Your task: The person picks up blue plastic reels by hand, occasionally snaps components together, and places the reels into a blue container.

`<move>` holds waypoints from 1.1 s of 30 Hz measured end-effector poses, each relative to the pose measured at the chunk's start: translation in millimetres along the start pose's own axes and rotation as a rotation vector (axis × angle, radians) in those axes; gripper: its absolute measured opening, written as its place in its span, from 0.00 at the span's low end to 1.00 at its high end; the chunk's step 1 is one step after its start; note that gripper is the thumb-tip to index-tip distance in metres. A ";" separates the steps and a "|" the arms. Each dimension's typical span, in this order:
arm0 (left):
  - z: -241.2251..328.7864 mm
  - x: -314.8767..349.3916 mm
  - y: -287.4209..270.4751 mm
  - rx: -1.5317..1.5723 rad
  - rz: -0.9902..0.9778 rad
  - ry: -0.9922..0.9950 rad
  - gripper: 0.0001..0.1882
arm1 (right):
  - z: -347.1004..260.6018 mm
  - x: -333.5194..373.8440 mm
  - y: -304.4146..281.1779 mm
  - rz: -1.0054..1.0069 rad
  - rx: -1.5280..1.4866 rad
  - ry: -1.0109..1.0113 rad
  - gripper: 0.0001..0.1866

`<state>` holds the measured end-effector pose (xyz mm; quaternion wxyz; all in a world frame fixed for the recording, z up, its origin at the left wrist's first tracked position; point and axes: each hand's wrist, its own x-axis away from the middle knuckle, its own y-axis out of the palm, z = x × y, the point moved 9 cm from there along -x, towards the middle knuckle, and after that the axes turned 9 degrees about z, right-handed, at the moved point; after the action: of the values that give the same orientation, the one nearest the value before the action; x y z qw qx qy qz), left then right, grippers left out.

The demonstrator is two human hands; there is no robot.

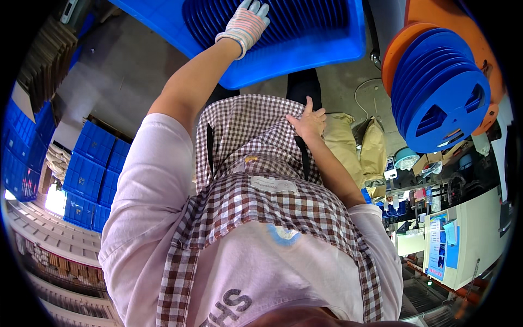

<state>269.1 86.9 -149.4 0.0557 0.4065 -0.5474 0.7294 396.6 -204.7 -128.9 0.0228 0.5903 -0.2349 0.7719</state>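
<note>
My left hand (246,26), in a striped white and pink glove with greyish fingertips, reaches out to a row of thin blue discs (305,19) standing on edge. Its fingers look slightly apart on the edges of the discs; the upper frame edge cuts the view there. The discs sit packed in a blue plastic tub (332,50). Bare and with fingers spread, my right hand (308,122) rests on the brown checked apron (245,117) over my lap. It holds nothing.
On the right, several blue reel discs with cutouts (449,109) stack against an orange machine (417,22). Brown paper sacks (373,147) stand by my right leg. Blue crates (90,169) pile up at left, near stacked cardboard (46,60). A thin cable (358,90) loops across the floor.
</note>
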 end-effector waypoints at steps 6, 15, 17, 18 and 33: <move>-5.2 -18.7 -3.3 0.081 0.123 -0.085 0.24 | -0.3 0.5 -0.6 -0.002 -0.019 0.001 0.53; 4.6 -34.4 -15.3 -0.025 0.102 -0.032 0.21 | 0.2 1.1 0.0 0.034 -0.058 0.003 0.52; 8.0 -37.6 -13.4 -0.049 0.117 -0.004 0.21 | 0.8 1.6 1.3 0.060 -0.057 -0.009 0.52; 7.2 -40.2 -14.0 -0.040 0.133 -0.003 0.21 | 1.0 0.8 2.2 0.059 -0.057 -0.004 0.52; 10.5 -39.4 -18.6 -0.162 0.138 0.077 0.21 | 1.6 1.6 0.8 0.034 -0.075 0.012 0.51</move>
<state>310.6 99.7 -160.4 0.0590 0.3339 -0.6286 0.6999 397.3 -206.4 -127.3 0.0333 0.5801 -0.2736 0.7665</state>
